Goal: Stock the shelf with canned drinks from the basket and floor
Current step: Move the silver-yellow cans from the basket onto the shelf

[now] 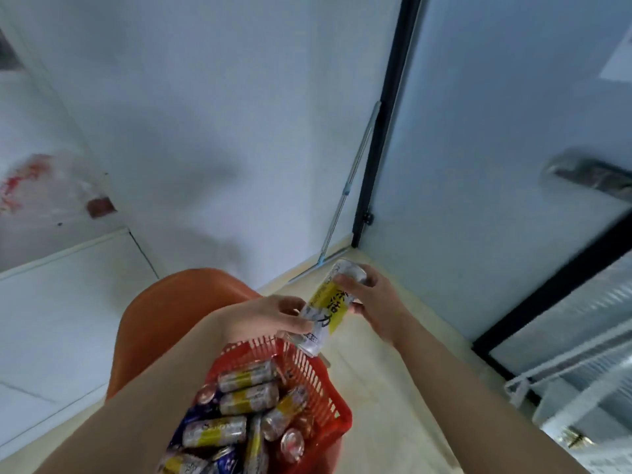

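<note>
A tall silver and yellow can (pixel 325 307) is held tilted above the far end of the red plastic basket (pixel 337 410). My left hand (pixel 270 319) grips the can's lower end, and my right hand (pixel 372 299) grips its upper end. The basket holds several more silver-yellow and blue cans (pixel 246 396) lying on their sides. The basket rests on an orange chair (pixel 171 319). A white wire shelf (pixel 561 367) shows at the lower right, inside the glass-fronted cooler.
A white wall fills the upper view. The cooler's black frame (pixel 386 131) stands upright at centre right, with its glass door (pixel 496 165) and a metal handle (pixel 588 172) beyond. Pale flooring (pixel 376 388) lies between the basket and the cooler. The view is blurred by motion.
</note>
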Tool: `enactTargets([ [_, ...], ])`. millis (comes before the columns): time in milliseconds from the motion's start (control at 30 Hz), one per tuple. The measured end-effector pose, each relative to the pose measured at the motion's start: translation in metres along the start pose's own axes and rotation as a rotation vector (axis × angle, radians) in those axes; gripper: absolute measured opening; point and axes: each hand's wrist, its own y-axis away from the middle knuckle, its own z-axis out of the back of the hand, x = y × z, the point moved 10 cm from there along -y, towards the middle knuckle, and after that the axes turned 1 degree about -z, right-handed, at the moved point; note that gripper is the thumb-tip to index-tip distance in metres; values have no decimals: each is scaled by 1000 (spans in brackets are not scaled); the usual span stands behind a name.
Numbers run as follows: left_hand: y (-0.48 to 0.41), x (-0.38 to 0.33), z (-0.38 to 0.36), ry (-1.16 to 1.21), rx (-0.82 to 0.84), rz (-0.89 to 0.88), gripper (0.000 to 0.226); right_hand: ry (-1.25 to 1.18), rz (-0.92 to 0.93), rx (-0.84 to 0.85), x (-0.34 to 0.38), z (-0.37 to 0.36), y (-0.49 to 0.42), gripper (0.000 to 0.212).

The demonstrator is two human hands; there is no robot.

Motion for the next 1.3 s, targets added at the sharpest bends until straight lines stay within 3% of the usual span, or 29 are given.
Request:
enactTargets([
  [67, -9, -52, -29, -66, 20, -72, 56, -14, 64, -51, 36, 39, 24, 26],
  [167, -19, -120, -80, -23, 24, -226, 40, 3, 182, -106, 81, 98, 70, 40],
  [267, -27, -178, -133, 47, 46, -385, 60, 34, 294, -154, 119, 147, 121, 53],
  [433, -19, -274, -232, -12, 96, -557, 54, 36, 484, -284, 166, 223, 217, 67],
  [567, -4, -333, -315, -37, 166, -688, 56, 27, 600, -387, 180, 277, 313, 60],
  [700, 18, -383, -386, -103, 267, -833, 75, 80, 692, -485, 193, 311, 400, 44],
  [767, 28, -406, -419, -157, 320, -893, 68, 112, 726, -528, 199, 325, 434, 42],
  [867, 39, -436, -463, -173, 415, -966, 44, 124, 777, -624, 211, 352, 474, 36],
  [1000, 36, -476, -509, -104, 474, -1014, 56, 94, 837, -705, 228, 393, 511, 35],
  [1100, 29, -504, -540, -123, 450, -1047, 58, 86, 853, -770, 240, 424, 536, 51],
  [1167, 25, -522, -559, -147, 429, -1068, 55, 108, 850, -805, 246, 441, 552, 57],
  [1300, 11, -553, -595, -237, 359, -1083, 41, 111, 852, -899, 243, 476, 581, 49],
])
